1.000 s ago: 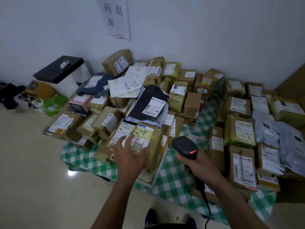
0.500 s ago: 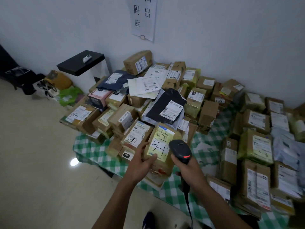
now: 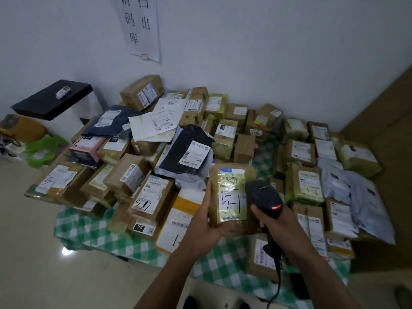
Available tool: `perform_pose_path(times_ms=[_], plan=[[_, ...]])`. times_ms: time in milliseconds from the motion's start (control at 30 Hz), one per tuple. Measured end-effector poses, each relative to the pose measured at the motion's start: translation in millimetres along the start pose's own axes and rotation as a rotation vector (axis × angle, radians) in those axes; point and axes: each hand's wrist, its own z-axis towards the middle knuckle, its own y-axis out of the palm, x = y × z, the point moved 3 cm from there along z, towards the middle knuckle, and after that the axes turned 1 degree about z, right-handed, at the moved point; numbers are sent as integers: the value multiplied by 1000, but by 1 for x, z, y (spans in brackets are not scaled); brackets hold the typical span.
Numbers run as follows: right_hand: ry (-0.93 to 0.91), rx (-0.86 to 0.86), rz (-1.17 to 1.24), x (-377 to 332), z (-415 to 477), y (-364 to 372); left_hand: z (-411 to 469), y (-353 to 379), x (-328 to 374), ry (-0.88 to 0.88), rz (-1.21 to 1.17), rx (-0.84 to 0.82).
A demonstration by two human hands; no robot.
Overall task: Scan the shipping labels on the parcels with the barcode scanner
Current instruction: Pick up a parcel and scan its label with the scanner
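Grip first: we find the left hand (image 3: 204, 221) clasping a brown, tape-wrapped parcel (image 3: 214, 197) by its lower left corner, thumb up the side edge. The parcel is held tilted towards us above the near edge of the heap. Its pale green-and-white shipping label (image 3: 233, 197), hand-marked "5-1", faces up.

The right hand (image 3: 278, 224) is closed round the handle of a black corded barcode scanner (image 3: 264, 196). Its red lamp is lit, and its head sits just beside the label's right edge, overlapping it.

Around them, the pile of cardboard and bagged parcels (image 3: 142, 192) covers a worktop under green-and-white checked cloth (image 3: 93, 228).

We judge the step in hand to be the scan of this one parcel. We cannot tell whether the beam meets the barcode. The next move calls for squaring the scanner's window to the code and tilting the glossy tape away from glare.
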Motion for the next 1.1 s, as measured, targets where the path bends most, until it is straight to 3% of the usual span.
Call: perform_pose_path(times_ms=[167, 367, 533, 1100], plan=[[-66, 120, 3, -26, 0, -28, 46, 16, 25, 118, 46, -17], [-149, 129, -27, -61, -1, -47, 99, 37, 38, 197, 89, 12], [-118, 51, -119, -86, 6, -59, 126, 47, 38, 265, 121, 66], [-37, -111, -38, -92, -3, -50, 130, 42, 34, 263, 320, 109]])
